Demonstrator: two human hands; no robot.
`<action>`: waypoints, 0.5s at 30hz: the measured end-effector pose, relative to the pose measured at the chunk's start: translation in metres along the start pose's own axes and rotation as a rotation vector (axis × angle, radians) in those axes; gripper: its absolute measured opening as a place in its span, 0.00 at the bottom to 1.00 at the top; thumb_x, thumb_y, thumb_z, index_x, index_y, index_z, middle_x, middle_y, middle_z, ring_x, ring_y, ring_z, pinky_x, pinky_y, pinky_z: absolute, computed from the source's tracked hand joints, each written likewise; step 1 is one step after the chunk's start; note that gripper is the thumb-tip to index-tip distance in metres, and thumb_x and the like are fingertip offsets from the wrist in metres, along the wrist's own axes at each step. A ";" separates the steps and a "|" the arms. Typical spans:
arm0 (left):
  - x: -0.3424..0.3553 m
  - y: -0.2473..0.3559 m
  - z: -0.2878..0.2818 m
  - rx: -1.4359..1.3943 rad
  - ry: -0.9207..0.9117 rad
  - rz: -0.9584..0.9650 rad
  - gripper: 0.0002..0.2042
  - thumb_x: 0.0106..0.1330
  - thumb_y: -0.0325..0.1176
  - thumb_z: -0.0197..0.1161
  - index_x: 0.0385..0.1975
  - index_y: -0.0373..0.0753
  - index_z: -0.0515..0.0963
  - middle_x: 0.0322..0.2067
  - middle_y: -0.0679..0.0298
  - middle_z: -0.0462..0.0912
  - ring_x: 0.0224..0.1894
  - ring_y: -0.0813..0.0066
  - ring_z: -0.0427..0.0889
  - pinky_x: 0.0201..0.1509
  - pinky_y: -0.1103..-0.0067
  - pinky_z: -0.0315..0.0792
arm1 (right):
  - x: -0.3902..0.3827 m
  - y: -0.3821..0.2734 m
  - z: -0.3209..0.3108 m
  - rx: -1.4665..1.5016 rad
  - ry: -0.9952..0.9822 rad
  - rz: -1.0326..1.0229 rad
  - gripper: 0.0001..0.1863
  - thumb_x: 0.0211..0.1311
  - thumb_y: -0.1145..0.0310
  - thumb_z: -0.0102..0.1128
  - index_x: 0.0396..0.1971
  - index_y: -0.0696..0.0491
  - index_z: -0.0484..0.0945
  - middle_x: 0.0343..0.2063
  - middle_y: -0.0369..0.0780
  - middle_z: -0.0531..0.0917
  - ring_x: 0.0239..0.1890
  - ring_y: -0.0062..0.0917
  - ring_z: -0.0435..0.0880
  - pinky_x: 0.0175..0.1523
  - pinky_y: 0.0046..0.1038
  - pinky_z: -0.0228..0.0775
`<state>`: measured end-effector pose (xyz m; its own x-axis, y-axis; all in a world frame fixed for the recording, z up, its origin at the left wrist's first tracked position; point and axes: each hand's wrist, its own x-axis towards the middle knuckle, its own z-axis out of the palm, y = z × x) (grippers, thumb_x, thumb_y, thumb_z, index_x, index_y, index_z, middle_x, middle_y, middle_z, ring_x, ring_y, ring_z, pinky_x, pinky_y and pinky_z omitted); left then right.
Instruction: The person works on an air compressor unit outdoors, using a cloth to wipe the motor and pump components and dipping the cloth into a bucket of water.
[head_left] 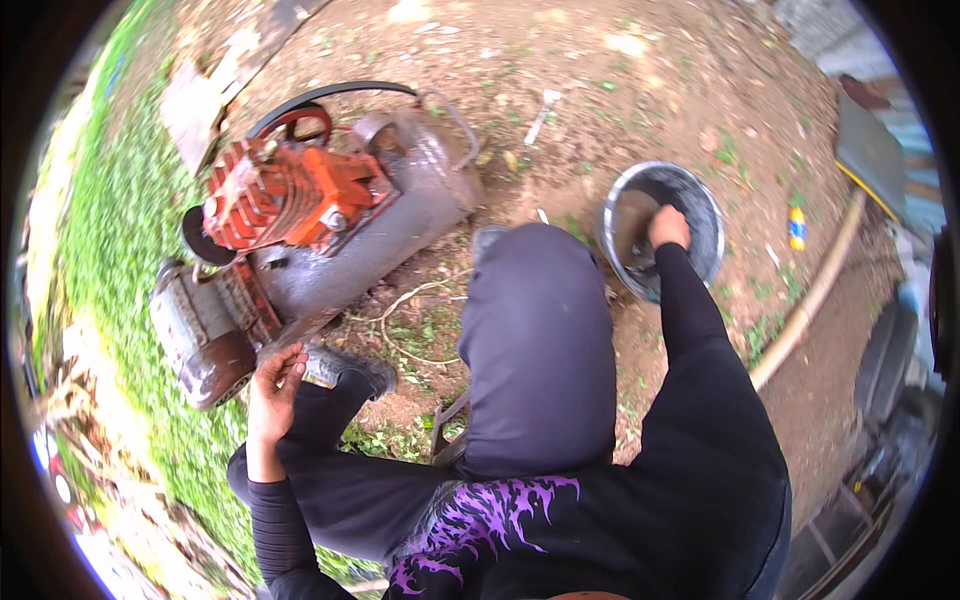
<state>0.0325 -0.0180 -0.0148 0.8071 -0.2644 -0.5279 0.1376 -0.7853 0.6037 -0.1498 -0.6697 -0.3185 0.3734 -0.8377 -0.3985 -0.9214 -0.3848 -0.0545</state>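
Head view: a person sits low over bare earth, the right arm stretched out and the left forearm raised.
Right hand point(670, 228): reaches over the rim and into the bucket; its fingers are largely hidden, so whether they grip anything cannot be told.
Bucket point(692, 192): dark, round, with a grey-smeared rim, standing on the ground beyond the right knee, with murky brownish contents on its left side.
Left hand point(272, 395): raised just on the near side of the compressor's motor end, fingers bent with the tips close together; whether something small sits between them cannot be told.
Air compressor point(375, 245): lies to the left of the bucket, well apart from it; a grey tank carries an orange-red finned pump point(285, 195), a pulley wheel point(305, 122) and a rusty motor point(203, 325).
Cord point(385, 325): pale and thin, looping on the soil between compressor and knee.
Bottle point(797, 228): yellow and blue, to the right of the bucket.
Pole point(812, 300): long and pale, further right, on the ground.
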 end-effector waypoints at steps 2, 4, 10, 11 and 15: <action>-0.012 0.007 -0.012 0.051 0.040 -0.045 0.17 0.74 0.27 0.62 0.61 0.31 0.77 0.47 0.58 0.88 0.49 0.77 0.84 0.58 0.78 0.76 | 0.025 0.010 0.040 -0.065 -0.048 -0.041 0.18 0.69 0.64 0.49 0.44 0.57 0.86 0.48 0.54 0.86 0.54 0.48 0.86 0.57 0.45 0.79; -0.013 0.027 -0.022 0.092 0.065 -0.063 0.17 0.74 0.26 0.63 0.60 0.30 0.77 0.46 0.59 0.88 0.47 0.78 0.83 0.57 0.78 0.76 | 0.044 0.017 0.083 -0.135 -0.131 -0.134 0.17 0.69 0.65 0.51 0.44 0.57 0.87 0.47 0.52 0.87 0.52 0.48 0.87 0.57 0.44 0.80; -0.028 0.097 -0.044 0.242 0.148 0.046 0.18 0.71 0.24 0.64 0.60 0.32 0.77 0.48 0.57 0.86 0.52 0.71 0.85 0.60 0.74 0.76 | 0.065 0.019 0.096 -0.232 -0.198 -0.027 0.13 0.66 0.70 0.58 0.46 0.55 0.87 0.50 0.51 0.87 0.54 0.45 0.87 0.53 0.43 0.83; -0.025 0.111 -0.043 0.190 0.169 0.059 0.19 0.71 0.25 0.65 0.61 0.32 0.77 0.48 0.56 0.86 0.52 0.70 0.85 0.60 0.74 0.76 | 0.057 0.022 0.099 -0.304 -0.241 -0.128 0.13 0.66 0.71 0.57 0.46 0.56 0.87 0.49 0.51 0.87 0.52 0.46 0.88 0.50 0.44 0.84; -0.001 0.152 -0.032 0.215 0.128 0.238 0.20 0.70 0.26 0.66 0.61 0.33 0.77 0.48 0.53 0.86 0.52 0.66 0.86 0.59 0.73 0.76 | 0.022 0.028 0.094 0.336 -0.438 0.088 0.16 0.66 0.72 0.57 0.50 0.59 0.83 0.48 0.49 0.86 0.44 0.47 0.89 0.38 0.45 0.87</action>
<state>0.0706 -0.1189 0.0964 0.8692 -0.3931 -0.3001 -0.1766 -0.8135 0.5541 -0.1773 -0.6622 -0.4150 0.2801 -0.5938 -0.7543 -0.9574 -0.1160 -0.2643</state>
